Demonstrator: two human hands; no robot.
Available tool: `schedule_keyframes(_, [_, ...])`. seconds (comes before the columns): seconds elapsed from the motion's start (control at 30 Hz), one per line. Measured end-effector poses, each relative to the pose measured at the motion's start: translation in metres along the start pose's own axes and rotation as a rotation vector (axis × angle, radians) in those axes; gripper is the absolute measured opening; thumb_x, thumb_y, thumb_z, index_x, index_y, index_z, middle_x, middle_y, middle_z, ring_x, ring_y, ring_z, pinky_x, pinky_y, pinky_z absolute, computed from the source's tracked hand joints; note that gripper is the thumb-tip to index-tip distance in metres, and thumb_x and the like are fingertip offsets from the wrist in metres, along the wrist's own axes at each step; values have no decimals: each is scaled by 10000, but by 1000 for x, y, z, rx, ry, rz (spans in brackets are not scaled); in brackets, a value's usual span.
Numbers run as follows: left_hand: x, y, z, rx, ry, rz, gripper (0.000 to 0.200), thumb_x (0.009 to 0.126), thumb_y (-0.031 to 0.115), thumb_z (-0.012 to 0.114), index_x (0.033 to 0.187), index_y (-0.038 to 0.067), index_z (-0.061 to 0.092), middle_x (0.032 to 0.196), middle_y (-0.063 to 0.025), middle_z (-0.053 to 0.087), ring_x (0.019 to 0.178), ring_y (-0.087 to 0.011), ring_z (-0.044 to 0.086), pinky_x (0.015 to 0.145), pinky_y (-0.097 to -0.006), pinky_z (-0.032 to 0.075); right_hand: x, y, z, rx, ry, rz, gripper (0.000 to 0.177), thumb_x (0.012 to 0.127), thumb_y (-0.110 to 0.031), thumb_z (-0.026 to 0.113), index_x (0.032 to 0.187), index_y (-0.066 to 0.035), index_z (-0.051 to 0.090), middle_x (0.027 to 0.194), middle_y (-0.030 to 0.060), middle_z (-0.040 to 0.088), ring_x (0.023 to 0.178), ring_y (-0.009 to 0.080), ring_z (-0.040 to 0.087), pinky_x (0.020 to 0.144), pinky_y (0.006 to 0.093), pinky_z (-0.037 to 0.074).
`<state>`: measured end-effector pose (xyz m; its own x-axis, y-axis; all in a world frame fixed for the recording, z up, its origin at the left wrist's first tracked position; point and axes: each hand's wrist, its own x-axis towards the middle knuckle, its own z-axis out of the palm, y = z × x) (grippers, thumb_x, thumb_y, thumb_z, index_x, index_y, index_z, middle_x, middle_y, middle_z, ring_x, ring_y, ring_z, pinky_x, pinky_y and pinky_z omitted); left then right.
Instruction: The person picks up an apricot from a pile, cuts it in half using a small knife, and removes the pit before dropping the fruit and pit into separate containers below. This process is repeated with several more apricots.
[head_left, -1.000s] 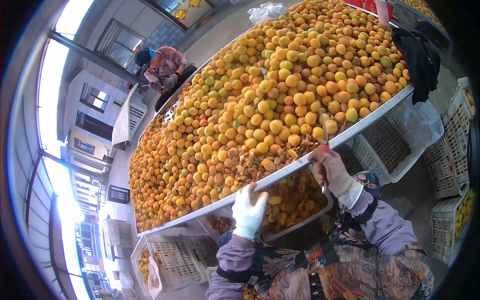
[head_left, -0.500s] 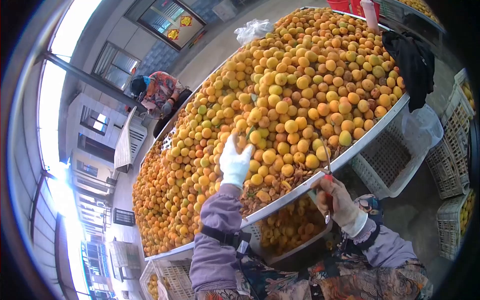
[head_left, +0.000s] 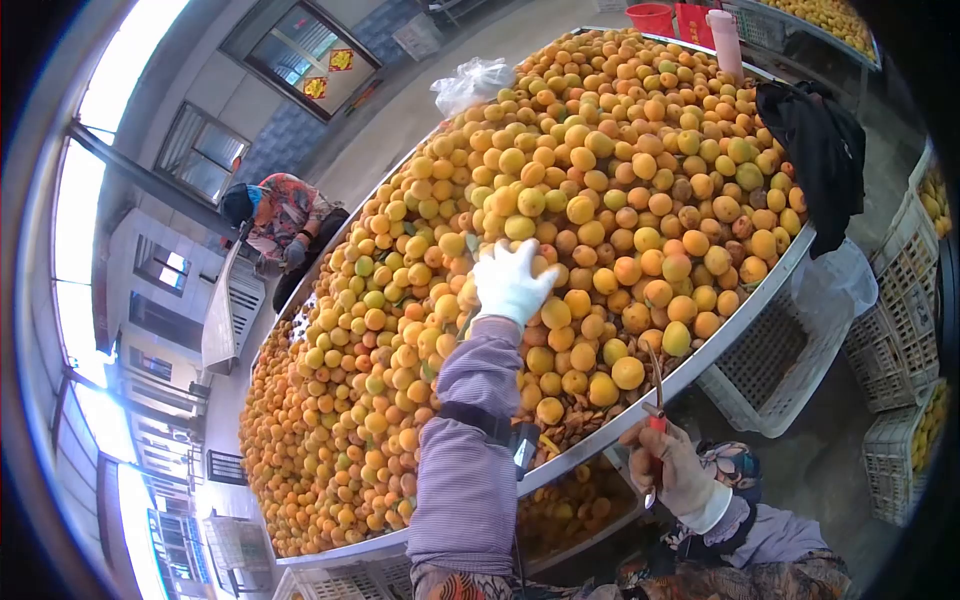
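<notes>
A large heap of yellow-orange apricots (head_left: pixel 430 260) covers a metal-rimmed table (head_left: pixel 690 368). My left hand (head_left: pixel 512 284), in a white glove, reaches over the middle of the heap with its fingers spread, fingertips right at the fruit. Just outside the near rim, my right hand (head_left: pixel 684 478), in a stained glove, is closed around a red-handled tool (head_left: pixel 656 424). A thin, slightly curved metal piece of the tool points up over the rim, and a metal end shows below the fist. Torn brown pieces of fruit (head_left: pixel 580 425) lie along the near edge.
A plastic crate (head_left: pixel 755 370) stands under the rim at right, with stacked crates (head_left: pixel 900 320) beyond. A black garment (head_left: pixel 815 150) hangs over the far right corner near a pink bottle (head_left: pixel 725 45). Another person (head_left: pixel 285 220) bends at the left side. A plastic bag (head_left: pixel 472 85) lies behind.
My left hand has reached farther into the heap, its fingers now more spread. My right hand still grips the tool near the rim. The whole view has shifted slightly.
</notes>
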<state>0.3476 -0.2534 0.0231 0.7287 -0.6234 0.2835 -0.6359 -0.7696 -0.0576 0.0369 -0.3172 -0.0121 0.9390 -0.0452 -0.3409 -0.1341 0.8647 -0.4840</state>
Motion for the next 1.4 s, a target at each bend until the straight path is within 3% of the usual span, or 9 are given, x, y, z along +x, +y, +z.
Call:
schedule_keyframes(0.2, [-15, -5, 3, -53, 69, 79, 474, 710, 471, 673, 1086, 196, 585, 1030, -194, 524, 893, -371, 536, 748, -448, 455, 1, -1, 0, 10, 13, 35, 264, 907, -288, 586, 961, -30, 577, 589, -1, 506, 453, 87, 459, 397, 227, 364])
schedule_keyframes(0.3, [-26, -3, -10, -41, -91, 53, 526, 736, 503, 651, 1138, 173, 577, 1004, -204, 571, 883, -359, 578, 771, -436, 471, 0, 2, 2, -11, -6, 33, 250, 913, -282, 577, 949, -34, 575, 590, -5, 508, 452, 84, 458, 398, 225, 360])
schedule_keyframes(0.47, [-68, -15, -10, -185, 19, 25, 401, 763, 470, 633, 1012, 155, 634, 874, -160, 591, 850, -349, 578, 759, -441, 457, -2, 5, 5, -50, -8, 26, 232, 918, -275, 568, 937, -44, 573, 567, -9, 492, 425, 82, 442, 383, 222, 338])
schedule_keyframes(0.6, [-116, -16, -17, -251, 119, 45, 447, 715, 441, 705, 1085, 200, 630, 1198, -185, 506, 1002, -364, 543, 882, -437, 440, 2, 10, 5, -83, -12, 49, 234, 913, -286, 571, 927, -52, 577, 566, -7, 490, 399, 85, 426, 353, 225, 310])
schedule_keyframes(0.9, [-149, -22, -42, -204, 107, 156, 509, 598, 255, 806, 1065, 175, 620, 1355, -226, 408, 1053, -348, 536, 827, -405, 479, 10, 26, 7, -224, -19, 17, 226, 917, -277, 559, 928, -54, 588, 566, -7, 491, 407, 82, 426, 350, 225, 304])
schedule_keyframes(1.1, [-192, -18, -55, -551, 292, -167, 375, 774, 108, 704, 1139, 101, 615, 1392, -167, 366, 1262, -283, 408, 994, -357, 402, 13, 35, 9, -357, -27, 10, 264, 936, -319, 525, 951, -62, 587, 555, -16, 465, 397, 78, 396, 347, 227, 301])
schedule_keyframes(1.23, [-226, -24, -65, -1036, 346, -328, 352, 880, 146, 619, 1202, 25, 545, 1253, -98, 461, 1091, -199, 517, 893, -308, 471, 17, 45, 12, -419, -118, -4, 308, 949, -365, 496, 955, -73, 593, 555, -19, 464, 403, 83, 400, 345, 228, 299])
schedule_keyframes(1.3, [-249, -15, -81, -1603, 317, -670, 391, 929, 211, 557, 1259, 20, 473, 1195, -108, 488, 1018, -202, 544, 847, -320, 497, 14, 50, 18, -498, -118, 35, 346, 958, -390, 471, 958, -67, 595, 555, -15, 476, 401, 84, 406, 345, 231, 308])
schedule_keyframes(1.4, [-289, -19, -72, -2055, 316, -652, 408, 963, 324, 480, 1263, 49, 450, 1090, -119, 531, 977, -236, 551, 848, -378, 500, 4, 60, 26, -508, -227, 42, 349, 959, -385, 471, 947, -60, 598, 578, -10, 498, 430, 73, 431, 380, 211, 342])
